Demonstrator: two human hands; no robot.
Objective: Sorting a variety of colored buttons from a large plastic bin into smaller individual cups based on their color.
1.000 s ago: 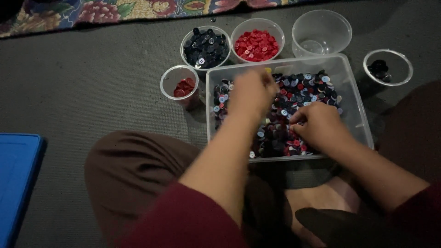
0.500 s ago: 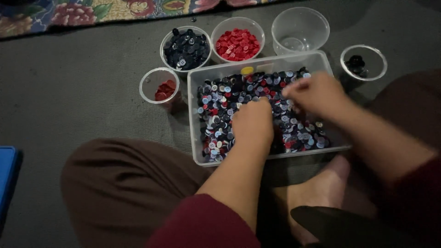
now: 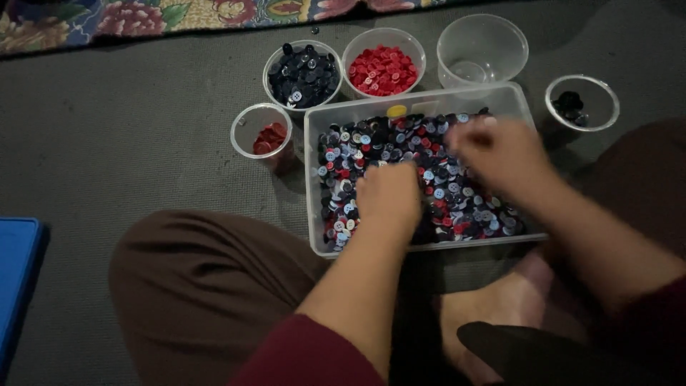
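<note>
free: grey floor (image 3: pixel 143 143) left | blocked: cups (image 3: pixel 261 130) ring tray's (image 3: pixel 311 236) far side

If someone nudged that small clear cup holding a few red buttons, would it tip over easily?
Probably yes: the small clear cup looks thin and holds only a few red buttons, so it seems light. It appears taller than wide and stands on soft-looking grey carpet, so a side push might topple it rather than slide it.

A clear rectangular tray (image 3: pixel 311 179) on the floor, heaped with mixed red, dark and pale blue buttons (image 3: pixel 443 179).
</note>
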